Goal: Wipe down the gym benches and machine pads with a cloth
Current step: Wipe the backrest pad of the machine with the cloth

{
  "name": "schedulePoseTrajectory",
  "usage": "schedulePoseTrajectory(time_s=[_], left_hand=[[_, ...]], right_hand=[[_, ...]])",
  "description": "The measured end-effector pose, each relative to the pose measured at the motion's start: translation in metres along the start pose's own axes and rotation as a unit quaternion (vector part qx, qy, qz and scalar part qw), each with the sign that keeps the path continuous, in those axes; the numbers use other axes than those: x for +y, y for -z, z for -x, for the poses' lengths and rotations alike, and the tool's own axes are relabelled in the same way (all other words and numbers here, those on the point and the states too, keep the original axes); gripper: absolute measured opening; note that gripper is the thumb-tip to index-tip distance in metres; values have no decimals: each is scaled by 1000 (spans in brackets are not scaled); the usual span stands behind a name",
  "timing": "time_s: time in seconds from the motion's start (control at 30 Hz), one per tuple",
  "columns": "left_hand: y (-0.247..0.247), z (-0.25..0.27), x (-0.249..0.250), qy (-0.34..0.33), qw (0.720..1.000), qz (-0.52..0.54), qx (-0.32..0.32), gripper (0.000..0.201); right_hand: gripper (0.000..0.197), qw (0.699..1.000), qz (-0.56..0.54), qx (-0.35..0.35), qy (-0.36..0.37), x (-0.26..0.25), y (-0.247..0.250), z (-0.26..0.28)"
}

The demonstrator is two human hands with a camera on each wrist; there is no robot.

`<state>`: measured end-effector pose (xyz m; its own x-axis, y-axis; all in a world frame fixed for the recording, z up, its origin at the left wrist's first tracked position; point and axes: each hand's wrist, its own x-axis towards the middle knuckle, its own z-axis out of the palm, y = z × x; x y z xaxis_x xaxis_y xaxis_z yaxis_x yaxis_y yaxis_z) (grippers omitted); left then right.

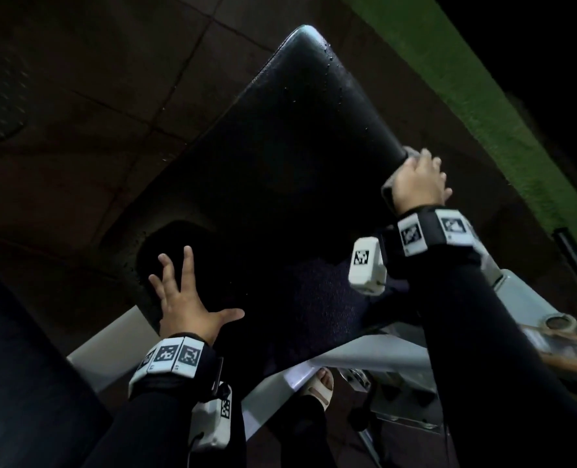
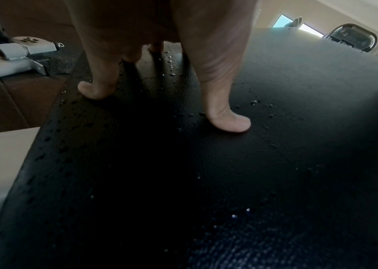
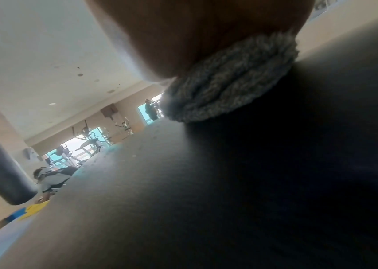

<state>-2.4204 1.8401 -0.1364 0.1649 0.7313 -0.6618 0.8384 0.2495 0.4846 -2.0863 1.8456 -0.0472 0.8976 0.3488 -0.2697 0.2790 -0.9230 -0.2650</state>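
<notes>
Dark floor tiles (image 1: 77, 106) surround a black bench pad (image 1: 280, 157) beaded with droplets. At its right edge the right hand (image 1: 417, 184) presses a folded grey cloth (image 3: 229, 80) against the pad. Nearer, on the left, the left hand (image 1: 182, 298) rests with fingers (image 2: 227, 120) spread wide, holding nothing.

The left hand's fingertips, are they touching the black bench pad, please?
Touching. The left wrist view shows the left hand with fingertips pressed flat on the wet black bench pad, no gap beneath them.
</notes>
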Motion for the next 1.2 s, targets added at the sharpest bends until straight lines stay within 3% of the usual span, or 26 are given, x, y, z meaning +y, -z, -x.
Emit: schedulePoseTrajectory(time_s=[0.17,0.33,0.47,0.6,0.83,1.0,1.13,1.2], left_hand=[[0,-1,-2,2,1000,-1,-3,136],[1,-1,-3,2,1000,-7,-10,137],[1,-1,-3,-1,1000,-1,-12,136],[1,0,-3,-4,1000,1,-9,136],[3,3,-1,-8,1000,-5,-8,134],[3,3,2,-4,1000,-10,-10,134],[2,2,1,-1,1000,-9,-15,135],[2,1,0,-1,1000,-8,-15,136]], right_hand=[[51,994,28,-37,99,-53,-12,-3],[60,974,94,-32,202,-30,-26,42],[60,976,129,-42,172,12,-25,68],[58,986,120,-32,110,33,-9,54],[43,1000,24,0,-5,-14,-1,-2],[48,997,21,2,77,-45,-15,2],[59,983,87,-7,163,-19,-21,32],[59,978,113,-18,172,2,-18,43]])
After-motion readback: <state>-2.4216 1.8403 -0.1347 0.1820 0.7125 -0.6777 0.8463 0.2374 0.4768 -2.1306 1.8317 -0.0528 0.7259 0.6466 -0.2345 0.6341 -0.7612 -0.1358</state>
